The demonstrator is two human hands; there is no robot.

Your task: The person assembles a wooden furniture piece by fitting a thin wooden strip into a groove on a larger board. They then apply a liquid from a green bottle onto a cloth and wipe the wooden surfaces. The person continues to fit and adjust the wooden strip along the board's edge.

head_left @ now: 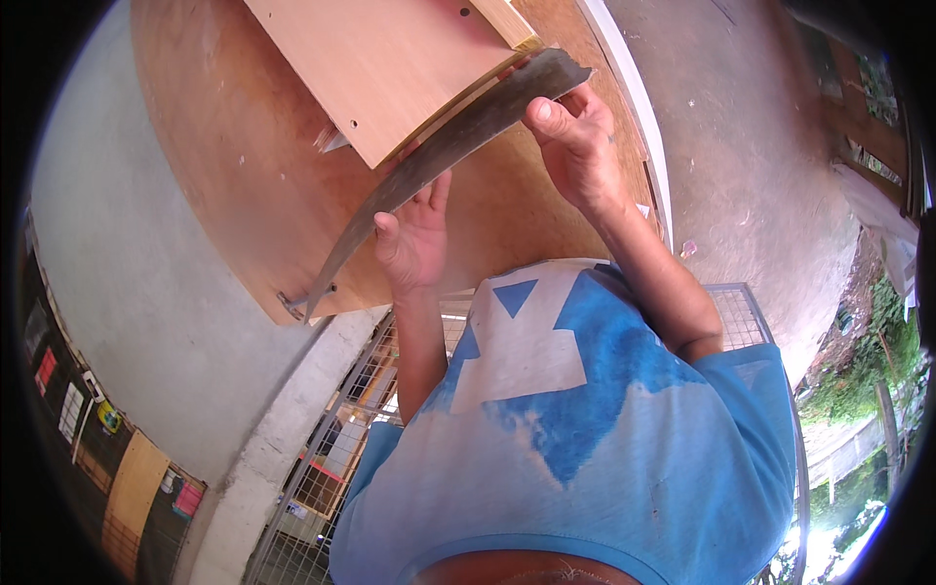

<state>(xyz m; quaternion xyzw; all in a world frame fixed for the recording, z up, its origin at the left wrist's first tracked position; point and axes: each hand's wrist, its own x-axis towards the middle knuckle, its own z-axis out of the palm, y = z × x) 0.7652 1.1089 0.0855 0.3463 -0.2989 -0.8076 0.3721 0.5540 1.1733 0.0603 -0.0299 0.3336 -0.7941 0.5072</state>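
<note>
A long, dark grey, curved strip (478,117) lies along the near edge of a pale wooden panel (385,63). Its narrow end reaches down toward the table's left corner. My left hand (417,239) has its thumb on the near side of the strip's middle, with the fingers going behind it. At the broad right end, my right hand (582,151) grips the strip the same way, thumb in front and fingers partly hidden behind. The panel has small round holes and a thicker wooden edge piece at its right.
Under the panel is a brown wooden tabletop (224,175), with small metal pieces (292,304) at its left corner. A wire mesh barrier (331,439) and a concrete ledge (255,458) are near my body. Concrete surfaces lie on both sides; greenery shows at the right.
</note>
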